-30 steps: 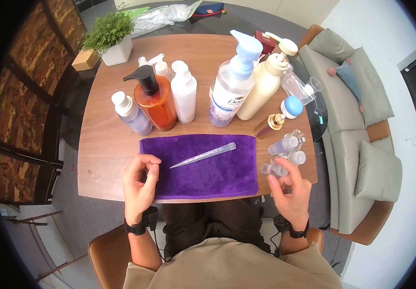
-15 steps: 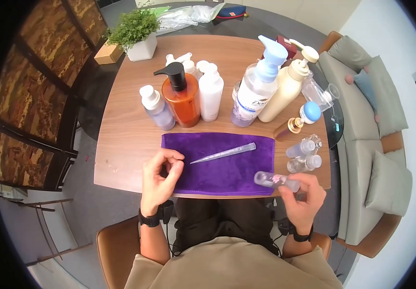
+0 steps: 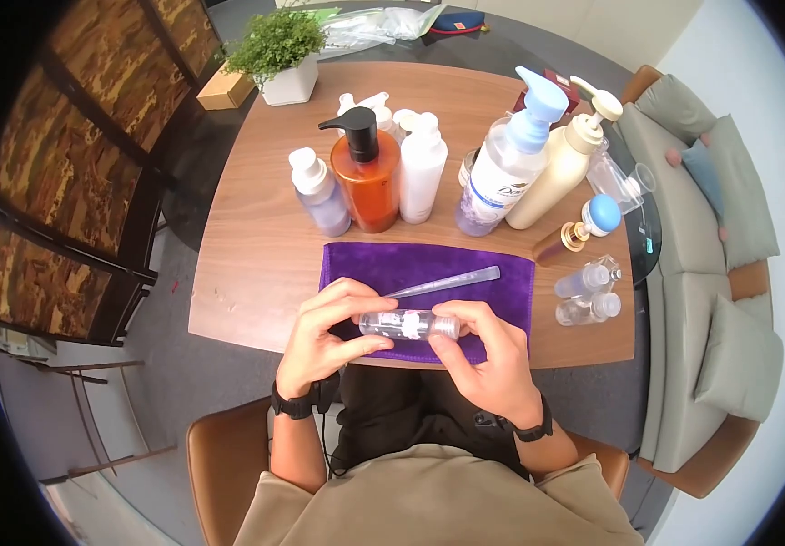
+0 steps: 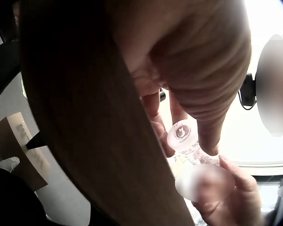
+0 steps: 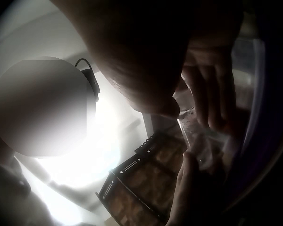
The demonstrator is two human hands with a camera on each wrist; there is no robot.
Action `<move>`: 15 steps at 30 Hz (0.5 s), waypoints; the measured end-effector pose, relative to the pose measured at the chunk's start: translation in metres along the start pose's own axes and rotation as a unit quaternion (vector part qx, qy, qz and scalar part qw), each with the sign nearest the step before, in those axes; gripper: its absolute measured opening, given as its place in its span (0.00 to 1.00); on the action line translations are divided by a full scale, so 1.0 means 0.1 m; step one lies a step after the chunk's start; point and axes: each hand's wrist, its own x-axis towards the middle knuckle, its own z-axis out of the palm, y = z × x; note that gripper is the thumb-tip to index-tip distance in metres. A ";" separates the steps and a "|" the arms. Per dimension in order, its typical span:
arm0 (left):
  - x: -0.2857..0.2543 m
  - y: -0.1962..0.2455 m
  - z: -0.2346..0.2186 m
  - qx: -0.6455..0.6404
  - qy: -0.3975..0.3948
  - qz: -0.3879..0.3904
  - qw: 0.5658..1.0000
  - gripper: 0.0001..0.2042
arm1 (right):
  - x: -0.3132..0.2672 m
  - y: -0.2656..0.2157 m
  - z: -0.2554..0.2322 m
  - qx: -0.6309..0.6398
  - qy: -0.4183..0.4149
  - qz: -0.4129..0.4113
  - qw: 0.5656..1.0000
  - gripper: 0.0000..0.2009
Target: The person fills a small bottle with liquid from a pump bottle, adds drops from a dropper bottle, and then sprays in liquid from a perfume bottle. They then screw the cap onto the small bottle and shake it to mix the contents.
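Note:
Between both hands a small clear bottle point(image 3: 402, 325) with a pink-and-white print lies sideways above a purple cloth point(image 3: 429, 257). My left hand point(image 3: 324, 332) holds its base end between thumb and fingers. At the other end, my right hand point(image 3: 493, 355) pinches the cap between thumb and index finger. In the left wrist view the round base of the bottle point(image 4: 183, 133) shows a printed emblem. The right wrist view is dark, with the clear bottle point(image 5: 195, 136) between the fingers. Just behind the hands, a tapered translucent tube point(image 3: 452, 283) lies on the cloth, its thin tip close to the left fingers.
Two small clear bottles point(image 3: 588, 309) lie at the table's right, near an amber dropper bottle point(image 3: 561, 243) and a blue-lidded jar point(image 3: 603, 214). Behind the cloth stand an orange pump bottle point(image 3: 367, 187), a blue-topped pump bottle point(image 3: 502, 177) and a cream pump bottle point(image 3: 556, 173).
The right hand has picked up the small bottle from the table's right and carried it left over the cloth. The left hand has moved in and taken its base end.

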 end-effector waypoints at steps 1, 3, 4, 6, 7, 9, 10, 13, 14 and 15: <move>0.00 0.01 0.00 -0.001 0.001 0.000 1.000 0.26 | 0.00 0.00 -0.01 -0.001 -0.003 0.020 1.000 0.13; -0.01 0.05 0.01 -0.009 0.028 -0.027 0.999 0.25 | 0.00 0.01 -0.03 -0.002 -0.008 0.040 0.999 0.11; -0.01 0.04 0.03 -0.009 0.029 -0.028 0.999 0.25 | -0.01 0.03 -0.05 -0.007 -0.010 0.059 0.998 0.10; -0.01 0.01 0.06 -0.031 0.057 -0.019 0.998 0.24 | 0.00 0.06 -0.04 -0.011 -0.012 0.078 0.997 0.09; -0.01 0.03 0.05 -0.031 0.058 -0.020 0.998 0.24 | 0.01 0.06 -0.03 -0.014 -0.004 0.062 0.998 0.08; 0.00 0.08 0.02 0.003 0.051 -0.041 0.998 0.24 | 0.03 0.07 -0.03 -0.017 0.003 0.046 0.999 0.07; 0.00 0.07 0.02 0.003 0.051 -0.041 0.998 0.24 | 0.04 0.07 -0.03 -0.024 0.000 0.033 0.999 0.07; -0.02 0.04 0.04 -0.006 0.051 -0.038 0.998 0.25 | 0.05 0.07 -0.05 -0.035 -0.008 0.017 0.999 0.08; -0.03 0.05 0.04 -0.006 0.051 -0.046 0.998 0.25 | 0.06 0.07 -0.05 -0.039 -0.013 0.011 0.999 0.08; -0.03 0.05 0.04 -0.006 0.052 -0.054 0.997 0.26 | 0.06 0.08 -0.06 -0.039 -0.013 0.011 0.999 0.08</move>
